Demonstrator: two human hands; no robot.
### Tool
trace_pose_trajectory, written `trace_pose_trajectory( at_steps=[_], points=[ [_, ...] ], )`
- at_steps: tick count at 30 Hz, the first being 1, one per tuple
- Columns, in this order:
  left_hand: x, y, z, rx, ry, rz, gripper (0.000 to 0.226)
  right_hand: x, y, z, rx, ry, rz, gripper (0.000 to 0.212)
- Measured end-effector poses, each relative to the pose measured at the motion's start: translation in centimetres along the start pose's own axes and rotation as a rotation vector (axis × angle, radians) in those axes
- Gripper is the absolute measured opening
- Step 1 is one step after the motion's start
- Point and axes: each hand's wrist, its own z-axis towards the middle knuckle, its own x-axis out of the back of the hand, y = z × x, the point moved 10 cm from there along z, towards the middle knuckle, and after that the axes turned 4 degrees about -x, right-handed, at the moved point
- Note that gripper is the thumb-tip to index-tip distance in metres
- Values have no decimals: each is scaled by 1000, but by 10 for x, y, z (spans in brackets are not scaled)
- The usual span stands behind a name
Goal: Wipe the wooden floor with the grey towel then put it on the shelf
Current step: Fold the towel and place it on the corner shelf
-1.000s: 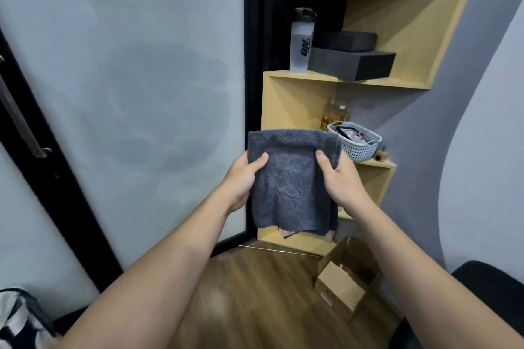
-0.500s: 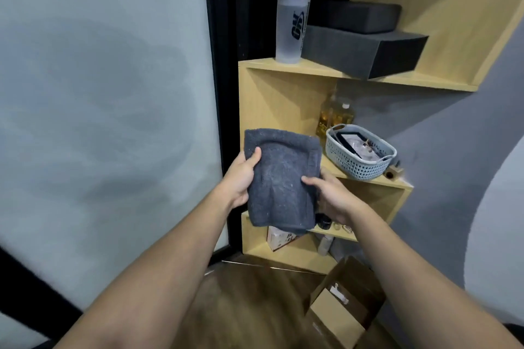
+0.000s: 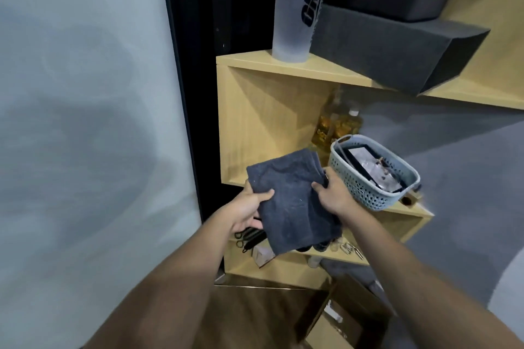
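Observation:
The folded grey towel [image 3: 292, 201] is held in front of the middle compartment of the wooden shelf [image 3: 255, 122], its far edge reaching over the shelf board. My left hand [image 3: 249, 210] grips the towel's left edge, thumb on top. My right hand [image 3: 331, 195] grips its right edge, just left of the basket. The towel's near end hangs down over the compartment below. A strip of wooden floor [image 3: 249, 314] shows at the bottom between my forearms.
A pale blue perforated basket [image 3: 374, 178] with items sits on the same shelf board, amber bottles [image 3: 337, 125] behind it. Above stand a shaker bottle [image 3: 297, 8] and dark foam blocks [image 3: 397, 48]. An open cardboard box [image 3: 340, 320] lies on the floor.
I have moved closer to the shelf. Both hands have carried the towel forward and tilted it flatter, so its far edge now reaches into the middle compartment.

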Motion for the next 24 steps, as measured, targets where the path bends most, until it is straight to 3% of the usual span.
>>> trace_pose_trajectory(
  at_steps=[7, 11, 15, 18, 19, 21, 24],
  points=[
    [2, -13, 83, 91, -27, -27, 50, -10, 35, 73, -81, -17, -117, 15],
    [0, -20, 119, 134, -16, 1, 52, -20, 51, 117, -115, -77, -226, 27],
    [1, -10, 159, 122, 25, -27, 45, -24, 52, 170, -126, -121, -300, 30],
    [4, 1, 185, 124, 101, -55, 39, -15, 43, 205, -109, -62, -307, 34],
    [7, 1, 191, 132, 129, -5, 35, -13, 40, 213, -94, -36, -319, 35],
    [19, 8, 200, 62, 178, 407, 39, -22, 33, 217, -17, -29, -380, 39],
    [20, 28, 208, -222, 204, 1048, 86, -61, 42, 201, 101, -77, -563, 51]
  ],
)
